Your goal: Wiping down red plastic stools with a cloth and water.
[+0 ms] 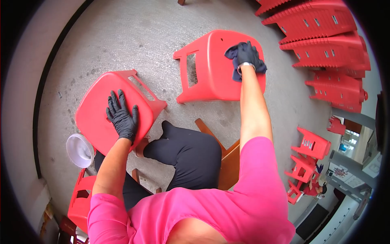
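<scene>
In a black glove, my left hand (122, 117) lies flat on the seat of a red plastic stool (94, 116), its fingers spread and holding nothing. My right hand (248, 55), also gloved in black, presses a crumpled dark blue cloth (237, 75) onto the seat of a second red plastic stool (224, 68). Part of the cloth is hidden under the palm. The second stool stands farther forward and to the right, apart from the first. Both seats face up towards me.
A white plastic tub (79, 151) sits beside the left stool. Another red stool (80, 201) is at lower left. Brown wooden furniture (230, 167) stands by my knee. Tall stacks of red stools (323, 50) line the right. A person (312, 189) is farther off near more stools.
</scene>
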`<state>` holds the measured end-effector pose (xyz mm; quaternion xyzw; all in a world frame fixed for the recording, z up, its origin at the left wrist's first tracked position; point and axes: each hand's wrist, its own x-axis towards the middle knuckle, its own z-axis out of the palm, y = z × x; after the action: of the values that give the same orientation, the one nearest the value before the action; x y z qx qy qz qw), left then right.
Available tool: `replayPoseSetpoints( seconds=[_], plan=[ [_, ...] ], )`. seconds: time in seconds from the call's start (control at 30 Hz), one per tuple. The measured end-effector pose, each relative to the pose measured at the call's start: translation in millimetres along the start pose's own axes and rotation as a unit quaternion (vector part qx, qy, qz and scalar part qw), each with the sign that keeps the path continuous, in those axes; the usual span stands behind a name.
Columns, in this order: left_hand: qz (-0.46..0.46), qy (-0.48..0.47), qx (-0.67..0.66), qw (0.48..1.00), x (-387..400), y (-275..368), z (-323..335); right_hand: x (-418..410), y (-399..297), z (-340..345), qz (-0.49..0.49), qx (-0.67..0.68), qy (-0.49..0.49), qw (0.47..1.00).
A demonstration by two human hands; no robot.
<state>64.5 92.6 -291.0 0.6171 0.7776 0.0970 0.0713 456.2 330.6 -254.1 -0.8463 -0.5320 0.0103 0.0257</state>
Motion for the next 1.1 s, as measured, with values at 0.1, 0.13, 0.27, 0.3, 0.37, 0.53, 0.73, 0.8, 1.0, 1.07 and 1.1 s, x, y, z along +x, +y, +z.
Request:
replayPoseSetpoints(
  seconds=[0.1,0.13,0.27,0.3,0.37,0.53,0.73,0.8,1.0,1.07,1.1],
  plan=[
    [0.015,-0.005,-0.019,1.000,3.6,15.2,6.1,42.0,-8.8,61.9,-0.203,0.074,0.099,0.971],
    [0.009,-0.004,-0.003,1.000,0.1,4.1,6.2,26.2,-34.0,61.6,-0.213,0.020,0.091,0.973],
    [-0.005,-0.006,0.014,1.000,-0.9,-8.3,-0.4,-15.5,-28.0,32.5,-0.298,0.091,0.106,0.944],
    [-0.005,-0.009,0.012,1.000,-1.2,-7.2,-2.5,-27.2,-18.4,10.8,-0.296,0.088,0.105,0.945],
    [0.005,-0.009,0.007,1.000,-3.0,-3.7,-1.7,-47.9,3.3,-24.1,-0.137,-0.093,0.063,0.984],
    [0.008,-0.004,0.015,1.000,1.8,-3.5,5.0,-58.3,61.8,3.3,-0.195,-0.072,0.103,0.973],
    [0.005,-0.002,0.014,1.000,-0.2,-7.5,5.7,-82.2,80.1,-37.3,-0.195,0.085,0.130,0.968],
    [0.016,-0.001,0.003,1.000,0.6,1.0,5.7,-28.1,134.7,-20.9,0.031,0.318,0.026,0.947],
    [-0.003,-0.001,0.000,1.000,-1.0,-4.2,1.9,-18.4,136.3,-3.0,0.181,0.445,-0.196,0.855],
    [0.010,-0.003,-0.007,1.000,0.6,-1.1,3.2,-24.2,163.2,15.7,0.151,0.381,-0.186,0.893],
    [0.012,-0.005,-0.010,1.000,1.1,0.5,3.1,-32.7,174.3,25.0,0.153,0.378,-0.183,0.894]
  ],
)
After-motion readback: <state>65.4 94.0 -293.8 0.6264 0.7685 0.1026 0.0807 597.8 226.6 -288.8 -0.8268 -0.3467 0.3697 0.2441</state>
